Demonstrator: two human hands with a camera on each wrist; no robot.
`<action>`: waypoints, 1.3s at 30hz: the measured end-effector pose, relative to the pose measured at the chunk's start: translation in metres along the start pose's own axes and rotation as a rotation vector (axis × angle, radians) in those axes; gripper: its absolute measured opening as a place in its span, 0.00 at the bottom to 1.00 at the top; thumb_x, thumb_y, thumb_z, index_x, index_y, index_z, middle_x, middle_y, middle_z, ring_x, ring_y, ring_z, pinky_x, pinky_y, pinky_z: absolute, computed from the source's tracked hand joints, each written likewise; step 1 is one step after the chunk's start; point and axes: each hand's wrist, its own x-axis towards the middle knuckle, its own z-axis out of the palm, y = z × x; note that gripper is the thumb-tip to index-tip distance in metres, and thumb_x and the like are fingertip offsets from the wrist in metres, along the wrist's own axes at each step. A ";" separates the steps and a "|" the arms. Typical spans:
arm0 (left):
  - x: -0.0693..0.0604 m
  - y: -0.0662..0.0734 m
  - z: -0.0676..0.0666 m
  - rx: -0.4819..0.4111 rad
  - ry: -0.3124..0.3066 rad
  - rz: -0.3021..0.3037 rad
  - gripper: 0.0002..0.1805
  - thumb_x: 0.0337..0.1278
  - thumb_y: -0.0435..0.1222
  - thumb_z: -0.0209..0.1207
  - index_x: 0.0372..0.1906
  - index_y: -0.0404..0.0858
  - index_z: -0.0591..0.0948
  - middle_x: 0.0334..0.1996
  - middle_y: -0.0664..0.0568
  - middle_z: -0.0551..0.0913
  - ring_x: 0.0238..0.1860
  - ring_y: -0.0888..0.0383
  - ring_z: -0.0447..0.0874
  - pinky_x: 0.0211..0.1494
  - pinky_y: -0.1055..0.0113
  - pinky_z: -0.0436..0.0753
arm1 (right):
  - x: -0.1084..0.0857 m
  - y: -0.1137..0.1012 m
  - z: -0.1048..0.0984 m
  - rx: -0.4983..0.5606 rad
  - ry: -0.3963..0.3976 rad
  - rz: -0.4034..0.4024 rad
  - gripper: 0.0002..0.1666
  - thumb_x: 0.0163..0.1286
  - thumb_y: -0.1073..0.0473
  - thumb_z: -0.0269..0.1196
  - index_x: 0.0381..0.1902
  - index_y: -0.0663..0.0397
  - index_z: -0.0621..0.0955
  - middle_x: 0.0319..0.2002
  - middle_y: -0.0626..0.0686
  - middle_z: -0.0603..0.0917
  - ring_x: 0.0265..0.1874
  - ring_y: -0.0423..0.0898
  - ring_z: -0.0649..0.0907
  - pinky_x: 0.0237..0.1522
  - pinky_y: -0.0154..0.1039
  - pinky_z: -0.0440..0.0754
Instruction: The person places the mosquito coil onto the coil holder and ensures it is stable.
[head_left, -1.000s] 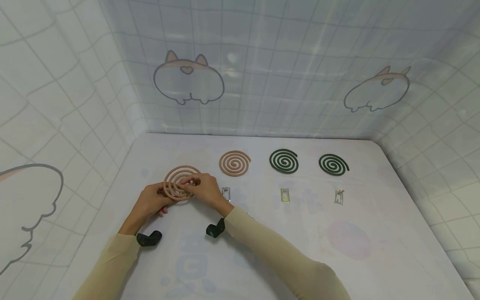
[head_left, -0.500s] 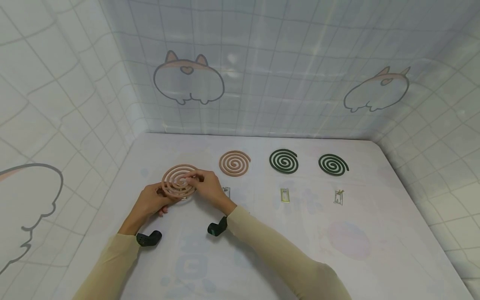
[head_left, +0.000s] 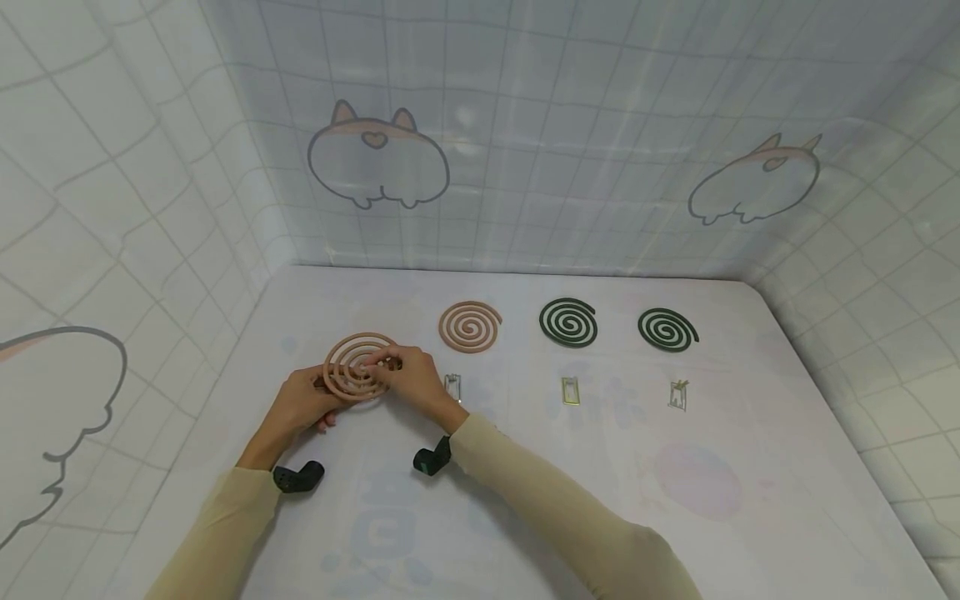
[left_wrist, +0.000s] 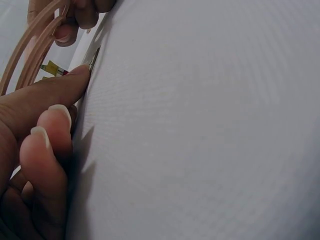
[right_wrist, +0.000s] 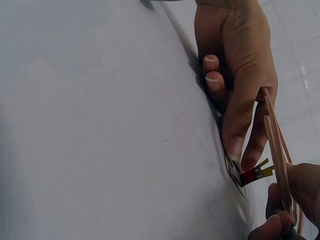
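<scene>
My left hand (head_left: pixel 298 404) lies low on the white table at the left. Its thumb and forefinger pinch the flat base of a small metal mosquito coil stand (right_wrist: pixel 249 176), whose upright prong looks red and yellow. Just above that prong, a brown mosquito coil (right_wrist: pixel 279 165) is tilted. My right hand (head_left: pixel 415 379) pinches the coil near its centre, from the right side. In the left wrist view, the prong's yellow tip (left_wrist: pixel 51 68) shows beside the coil's rings. Whether coil and prong touch, I cannot tell.
Along the back lie another brown coil (head_left: pixel 470 327) and two dark green coils (head_left: pixel 567 323), (head_left: pixel 667 330). Before them lie three more metal stands: one silver (head_left: pixel 452 387), one yellowish (head_left: pixel 571 391), one silver with a raised yellow tip (head_left: pixel 678 394). Grid-patterned cloth walls (head_left: pixel 525 208) enclose the table.
The right hand lifted the brown coil slightly up and away, then brought it back down with a changed tilt. The left hand stays in place.
</scene>
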 end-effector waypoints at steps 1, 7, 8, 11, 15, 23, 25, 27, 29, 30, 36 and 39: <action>0.000 0.000 0.000 0.002 0.000 0.003 0.22 0.61 0.34 0.70 0.56 0.28 0.79 0.15 0.47 0.80 0.14 0.55 0.79 0.20 0.61 0.83 | 0.000 -0.001 0.000 -0.004 0.001 -0.003 0.09 0.72 0.49 0.69 0.46 0.43 0.90 0.30 0.42 0.83 0.25 0.38 0.70 0.27 0.32 0.68; 0.000 0.000 0.000 0.008 -0.015 0.007 0.25 0.62 0.35 0.70 0.60 0.29 0.77 0.16 0.47 0.80 0.14 0.55 0.79 0.19 0.62 0.82 | -0.001 -0.004 0.000 -0.023 0.007 -0.022 0.10 0.71 0.49 0.70 0.44 0.45 0.90 0.31 0.40 0.84 0.24 0.37 0.69 0.26 0.32 0.68; 0.000 0.000 0.000 0.010 -0.016 0.004 0.26 0.62 0.35 0.70 0.61 0.29 0.77 0.15 0.47 0.80 0.14 0.55 0.79 0.19 0.62 0.82 | -0.001 -0.004 0.000 -0.028 0.005 -0.024 0.10 0.71 0.49 0.70 0.44 0.45 0.90 0.31 0.40 0.84 0.24 0.37 0.69 0.25 0.32 0.68; -0.001 0.001 -0.001 0.023 -0.018 0.002 0.28 0.62 0.37 0.70 0.63 0.30 0.77 0.15 0.47 0.80 0.14 0.54 0.79 0.20 0.62 0.82 | -0.001 -0.003 0.000 -0.044 -0.002 -0.023 0.09 0.71 0.49 0.70 0.44 0.44 0.90 0.30 0.40 0.84 0.24 0.37 0.69 0.25 0.31 0.67; -0.001 0.001 -0.001 0.028 -0.014 -0.001 0.27 0.62 0.38 0.71 0.62 0.31 0.78 0.15 0.47 0.80 0.14 0.54 0.79 0.20 0.62 0.82 | 0.000 -0.002 0.001 -0.062 -0.006 -0.006 0.09 0.71 0.48 0.70 0.43 0.43 0.90 0.27 0.41 0.82 0.23 0.37 0.69 0.25 0.30 0.67; -0.001 0.001 -0.001 0.021 -0.011 0.005 0.25 0.62 0.36 0.70 0.61 0.30 0.78 0.15 0.47 0.80 0.15 0.55 0.79 0.19 0.62 0.81 | 0.001 -0.001 0.002 -0.073 0.010 -0.019 0.09 0.69 0.47 0.71 0.42 0.42 0.90 0.26 0.40 0.81 0.21 0.37 0.66 0.24 0.31 0.64; -0.001 0.001 -0.001 0.024 -0.011 0.012 0.26 0.63 0.36 0.70 0.62 0.30 0.77 0.15 0.47 0.80 0.15 0.55 0.79 0.19 0.62 0.81 | 0.001 -0.001 0.003 -0.072 0.011 -0.027 0.10 0.70 0.47 0.71 0.43 0.43 0.90 0.26 0.40 0.82 0.20 0.36 0.65 0.24 0.31 0.64; -0.001 0.001 -0.001 0.027 -0.011 0.016 0.27 0.63 0.36 0.70 0.62 0.30 0.77 0.15 0.47 0.80 0.15 0.55 0.79 0.20 0.62 0.82 | 0.001 -0.001 0.003 -0.073 0.011 -0.035 0.10 0.70 0.47 0.71 0.43 0.43 0.90 0.26 0.40 0.82 0.20 0.36 0.65 0.24 0.31 0.64; -0.001 0.001 -0.001 0.026 -0.012 0.017 0.27 0.62 0.36 0.70 0.62 0.30 0.77 0.15 0.47 0.80 0.15 0.54 0.79 0.20 0.62 0.82 | 0.001 -0.001 0.003 -0.077 0.011 -0.040 0.10 0.70 0.47 0.71 0.43 0.43 0.90 0.27 0.40 0.82 0.20 0.36 0.65 0.24 0.31 0.64; 0.000 0.001 -0.001 0.029 -0.014 0.021 0.27 0.62 0.37 0.70 0.62 0.29 0.77 0.15 0.47 0.80 0.15 0.54 0.79 0.20 0.62 0.82 | 0.001 -0.001 0.003 -0.079 0.012 -0.042 0.10 0.70 0.47 0.71 0.43 0.43 0.90 0.26 0.41 0.82 0.20 0.36 0.65 0.24 0.31 0.64; 0.000 0.001 0.000 0.036 -0.014 0.016 0.28 0.61 0.38 0.71 0.62 0.29 0.77 0.15 0.47 0.80 0.15 0.55 0.79 0.20 0.62 0.82 | 0.001 -0.001 0.004 -0.085 0.018 -0.042 0.09 0.69 0.47 0.71 0.42 0.43 0.90 0.27 0.40 0.82 0.20 0.36 0.65 0.24 0.31 0.64; 0.000 0.000 0.000 0.032 -0.011 0.009 0.29 0.61 0.37 0.71 0.64 0.30 0.77 0.15 0.48 0.80 0.15 0.55 0.79 0.20 0.62 0.82 | 0.002 0.000 0.005 -0.092 0.025 -0.037 0.10 0.69 0.47 0.72 0.42 0.42 0.90 0.26 0.39 0.82 0.20 0.36 0.66 0.24 0.31 0.64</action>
